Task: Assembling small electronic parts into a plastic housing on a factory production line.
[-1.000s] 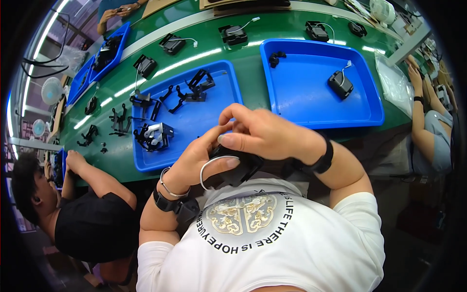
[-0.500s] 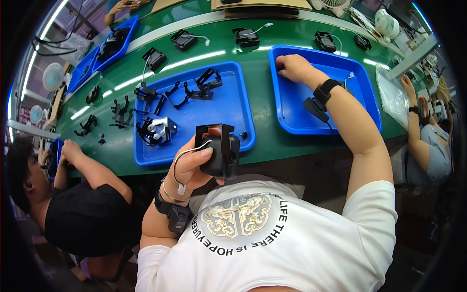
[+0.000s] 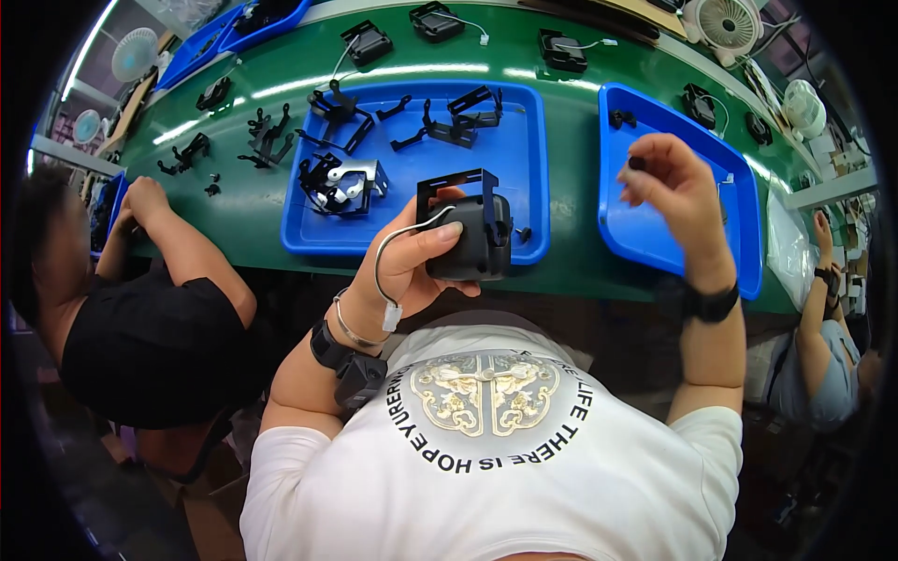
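Note:
My left hand is closed around a black boxy housing, thumb across its face. A black metal bracket sits along the housing's top and side; whether it is fastened cannot be seen. From the housing a white cable loops down over my wrist to a white connector. Above the right blue tray, my right hand pinches a small dark piece, too small to name. Inside that tray, at its far left corner, lie several small black parts.
Black brackets and a white-and-silver part lie in the left blue tray. Across the green table stand more black housings with cables. A person in black sits at left; another person's arm shows at right.
My right hand has lifted out of the right tray's far left corner and come nearer, with a small dark piece in its fingertips. The view has shifted; my left hand still holds the housing.

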